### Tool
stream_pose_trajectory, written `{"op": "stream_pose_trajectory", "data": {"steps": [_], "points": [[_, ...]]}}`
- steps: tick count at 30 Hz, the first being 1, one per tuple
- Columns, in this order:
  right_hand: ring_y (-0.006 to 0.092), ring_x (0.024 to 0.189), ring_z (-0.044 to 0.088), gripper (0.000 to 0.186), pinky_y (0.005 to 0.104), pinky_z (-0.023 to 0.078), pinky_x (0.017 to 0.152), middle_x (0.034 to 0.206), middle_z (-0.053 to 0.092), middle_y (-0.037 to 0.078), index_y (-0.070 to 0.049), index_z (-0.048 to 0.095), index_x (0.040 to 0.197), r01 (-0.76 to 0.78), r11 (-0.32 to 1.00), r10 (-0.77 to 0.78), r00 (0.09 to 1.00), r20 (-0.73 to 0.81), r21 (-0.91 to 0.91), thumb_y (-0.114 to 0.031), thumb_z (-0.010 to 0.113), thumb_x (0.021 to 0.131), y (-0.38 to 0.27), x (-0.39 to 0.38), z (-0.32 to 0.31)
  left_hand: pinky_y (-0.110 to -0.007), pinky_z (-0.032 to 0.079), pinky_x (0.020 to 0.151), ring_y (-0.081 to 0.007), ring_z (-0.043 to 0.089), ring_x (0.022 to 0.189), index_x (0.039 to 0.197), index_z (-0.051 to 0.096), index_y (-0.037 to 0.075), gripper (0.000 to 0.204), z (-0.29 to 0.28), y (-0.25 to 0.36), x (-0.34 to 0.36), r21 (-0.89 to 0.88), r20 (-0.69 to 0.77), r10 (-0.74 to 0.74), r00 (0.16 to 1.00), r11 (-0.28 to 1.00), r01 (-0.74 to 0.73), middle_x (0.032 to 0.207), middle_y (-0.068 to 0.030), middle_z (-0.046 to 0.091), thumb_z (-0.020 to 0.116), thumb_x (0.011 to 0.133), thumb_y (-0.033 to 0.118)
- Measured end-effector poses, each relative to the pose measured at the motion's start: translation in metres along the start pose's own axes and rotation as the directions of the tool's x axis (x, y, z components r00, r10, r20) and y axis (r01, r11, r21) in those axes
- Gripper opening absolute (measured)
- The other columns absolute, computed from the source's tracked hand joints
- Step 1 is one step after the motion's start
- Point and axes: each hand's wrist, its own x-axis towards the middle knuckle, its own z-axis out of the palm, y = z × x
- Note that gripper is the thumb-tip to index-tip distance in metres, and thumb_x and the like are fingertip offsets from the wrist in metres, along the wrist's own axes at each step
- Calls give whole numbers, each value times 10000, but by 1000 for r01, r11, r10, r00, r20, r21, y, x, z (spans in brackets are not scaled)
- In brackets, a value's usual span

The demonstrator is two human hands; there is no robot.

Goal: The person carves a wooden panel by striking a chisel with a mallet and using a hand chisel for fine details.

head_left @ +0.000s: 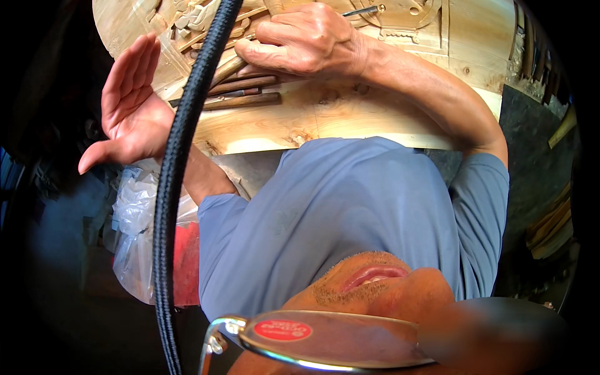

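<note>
My left hand (134, 103) is raised off the left end of the wooden board, palm showing, fingers stretched and thumb out. It holds nothing. Over the carved wood panel (400, 37) my right hand (306, 40) is closed, its fingers curled; what lies inside the grip is hidden. A thin metal shank (364, 10) shows just beyond its knuckles. One fingertip meets the end of a wooden tool handle (227, 70). Several similar handles, among them a brown one (244, 100), lie side by side below it on the pale board (300, 122).
A thick black braided cord (165, 231) crosses the view in front of my left arm. Below that arm hang a clear plastic bag (134, 206) and something red (186, 262). Several long tools (540, 56) line the right edge. Wood pieces (550, 228) lie lower right.
</note>
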Motion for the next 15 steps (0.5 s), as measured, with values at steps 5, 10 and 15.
{"op": "stream_pose_trajectory", "data": {"steps": [5, 10, 15], "points": [[145, 533, 544, 187, 308, 449, 438, 663, 466, 12, -68, 674, 908, -34, 999, 29, 992, 125, 36, -221, 712, 807, 2, 6, -8, -531, 497, 1085, -472, 672, 1157, 1226, 592, -226, 1440, 23, -38, -12, 94, 99, -168, 981, 983, 159, 1216, -377, 656, 187, 676, 1042], [149, 541, 556, 194, 310, 446, 437, 668, 483, 17, -61, 676, 916, -33, 999, 33, 999, -13, 9, -201, 709, 786, 1, 1, 3, -491, 511, 1080, -441, 681, 1164, 1203, 625, -205, 1441, 3, -18, 5, 29, 73, -12, 997, 1000, 10, 1189, -376, 669, 149, 664, 1044], [143, 549, 577, 232, 305, 454, 451, 677, 503, 16, -60, 685, 939, -39, 999, 43, 994, 101, -38, -192, 689, 747, -3, 6, -11, -452, 519, 1072, -358, 709, 1135, 1203, 659, -158, 1328, 29, -34, -7, 68, 175, -92, 980, 994, 81, 1193, -272, 712, 201, 713, 988]]}}
